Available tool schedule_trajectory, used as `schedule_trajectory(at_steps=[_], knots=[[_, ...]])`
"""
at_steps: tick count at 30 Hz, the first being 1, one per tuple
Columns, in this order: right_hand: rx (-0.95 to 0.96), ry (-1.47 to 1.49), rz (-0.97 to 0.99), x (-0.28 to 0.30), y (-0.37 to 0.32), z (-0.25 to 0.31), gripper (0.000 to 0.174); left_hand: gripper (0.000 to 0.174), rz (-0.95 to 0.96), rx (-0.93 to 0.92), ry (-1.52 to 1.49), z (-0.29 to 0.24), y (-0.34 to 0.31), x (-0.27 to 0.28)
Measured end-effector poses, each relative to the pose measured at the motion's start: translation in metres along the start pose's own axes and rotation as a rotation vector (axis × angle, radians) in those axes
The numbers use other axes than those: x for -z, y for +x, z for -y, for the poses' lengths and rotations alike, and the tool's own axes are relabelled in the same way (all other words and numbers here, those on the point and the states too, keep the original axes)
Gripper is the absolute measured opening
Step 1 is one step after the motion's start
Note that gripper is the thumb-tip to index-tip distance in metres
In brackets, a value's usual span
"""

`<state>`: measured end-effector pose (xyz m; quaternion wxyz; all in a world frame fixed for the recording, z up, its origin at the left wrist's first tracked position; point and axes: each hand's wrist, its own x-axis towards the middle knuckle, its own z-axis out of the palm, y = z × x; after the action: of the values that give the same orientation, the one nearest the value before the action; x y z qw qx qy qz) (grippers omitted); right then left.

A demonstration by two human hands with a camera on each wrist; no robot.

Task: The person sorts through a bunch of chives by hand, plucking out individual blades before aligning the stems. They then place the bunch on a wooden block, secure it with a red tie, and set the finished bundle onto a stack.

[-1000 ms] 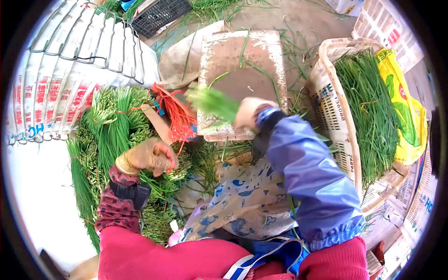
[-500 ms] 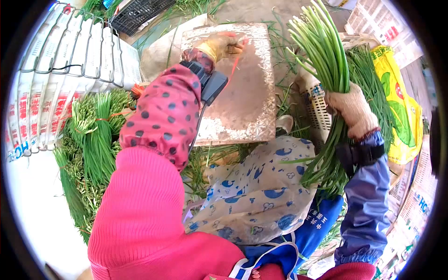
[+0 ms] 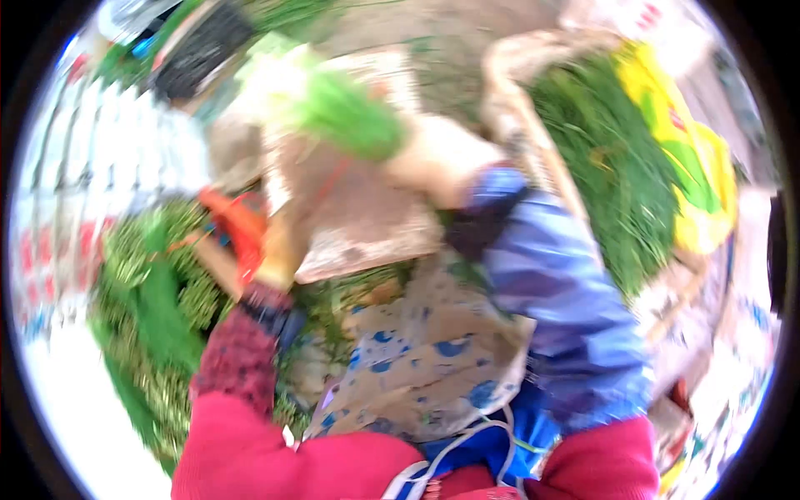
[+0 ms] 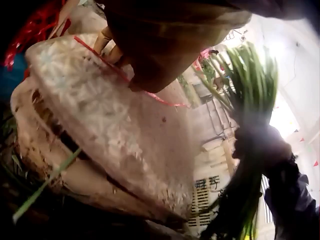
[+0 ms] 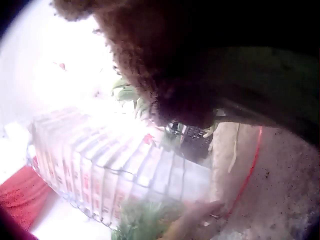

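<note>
My gloved right hand (image 3: 442, 158) grips a bunch of chives (image 3: 346, 112), pale cut ends pointing to the far left, above a worn board (image 3: 367, 217). The bunch is blurred in the head view; the left wrist view shows its stalks (image 4: 250, 85) fanning upward. My left hand (image 3: 279, 250), in a tan glove, is at the board's left edge. Its fingers pinch a thin red strand (image 4: 117, 72) that runs across the board. Beside that hand lies a bundle of red strands (image 3: 242, 225).
Tied chive bunches (image 3: 158, 292) are piled at the left, below a stack of white crates (image 3: 125, 150). On the right, a white basket (image 3: 500, 79) holds loose chives (image 3: 600, 158) and a yellow bag (image 3: 692, 158). A black crate (image 3: 204, 50) stands at the far left.
My right hand has swung the chives from the right side leftward over the board. My left hand has come back from the board's far side to its near left edge.
</note>
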<state>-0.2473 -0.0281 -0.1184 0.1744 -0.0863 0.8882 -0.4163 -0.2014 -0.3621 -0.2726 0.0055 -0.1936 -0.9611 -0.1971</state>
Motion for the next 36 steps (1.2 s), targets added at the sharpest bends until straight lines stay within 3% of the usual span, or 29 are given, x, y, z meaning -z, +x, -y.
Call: schedule_trajectory(at_steps=[1, 2, 3, 6, 7, 8, 11, 12, 14, 16, 20, 21, 22, 23, 24, 26, 28, 31, 34, 36], knots=[[-0.028, -0.082, 0.096, 0.003, -0.008, 0.020, 0.037, 0.041, -0.005, -0.095, -0.097, -0.005, -0.010, 0.000], [-0.141, -0.133, -0.046, -0.020, -0.006, 0.014, 0.040, 0.048, 0.067, -0.023, -0.071, -0.045, -0.008, 0.018], [-0.154, -0.226, -0.058, -0.058, 0.018, -0.013, 0.048, 0.051, 0.068, -0.008, -0.064, -0.048, -0.018, 0.008], [-0.203, -0.632, -0.273, -0.130, 0.038, -0.047, 0.052, 0.061, 0.038, -0.010, 0.039, -0.049, -0.021, -0.003], [-0.205, -0.593, -0.264, -0.131, 0.041, -0.047, 0.051, 0.064, 0.091, 0.101, 0.032, -0.043, -0.022, -0.010], [-0.215, -0.554, -0.258, -0.128, 0.040, -0.048, 0.050, 0.067, 0.045, 0.034, 0.166, -0.021, -0.026, -0.025], [-0.211, -0.348, -0.037, -0.094, 0.037, -0.042, 0.052, 0.054, 0.132, 0.104, 0.173, -0.009, -0.015, -0.033], [-0.217, -0.322, 0.020, -0.071, 0.021, -0.030, 0.060, 0.063, 0.105, 0.009, 0.186, -0.006, -0.013, -0.037], [-0.122, -0.375, 0.070, -0.023, -0.012, -0.021, 0.069, 0.075, 0.159, -0.001, 0.209, -0.030, -0.008, -0.020], [-0.048, -0.446, -0.049, 0.021, -0.051, -0.023, 0.066, 0.079, 0.187, 0.028, 0.159, -0.024, -0.006, -0.021], [-0.083, -0.197, -0.212, 0.103, -0.167, -0.066, 0.070, 0.084, 0.278, 0.040, -0.022, -0.019, -0.009, -0.011], [-0.207, -0.034, -0.283, 0.111, -0.197, -0.096, 0.072, 0.080, 0.277, -0.022, 0.008, -0.022, -0.010, -0.003], [-0.272, -0.217, -0.349, 0.122, -0.215, -0.116, 0.073, 0.075, 0.362, 0.024, 0.018, -0.028, -0.009, 0.010], [-0.609, -0.347, -0.201, 0.142, -0.235, -0.131, 0.078, 0.070, 0.422, 0.081, 0.025, -0.037, -0.007, 0.022], [-0.775, -0.432, -0.084, 0.159, -0.247, -0.138, 0.085, 0.066, 0.471, 0.147, 0.025, -0.048, -0.006, 0.035], [-0.767, -0.553, -0.174, 0.162, -0.268, -0.185, 0.093, 0.056, 0.518, 0.230, 0.151, -0.072, 0.003, 0.063], [-0.760, -0.566, -0.188, 0.169, -0.252, -0.182, 0.098, 0.049, 0.534, 0.315, 0.145, -0.110, 0.024, 0.080], [-0.563, -0.566, -0.327, 0.170, -0.197, -0.195, 0.099, 0.044, 0.502, 0.421, -0.044, -0.170, 0.066, 0.095], [-0.548, -0.626, -0.343, 0.173, -0.125, -0.215, 0.099, 0.044, 0.340, 0.236, -0.095, -0.163, 0.076, 0.077], [-0.528, -0.603, -0.320, 0.176, -0.085, -0.230, 0.099, 0.046, 0.335, 0.261, -0.102, -0.170, 0.084, 0.075]])
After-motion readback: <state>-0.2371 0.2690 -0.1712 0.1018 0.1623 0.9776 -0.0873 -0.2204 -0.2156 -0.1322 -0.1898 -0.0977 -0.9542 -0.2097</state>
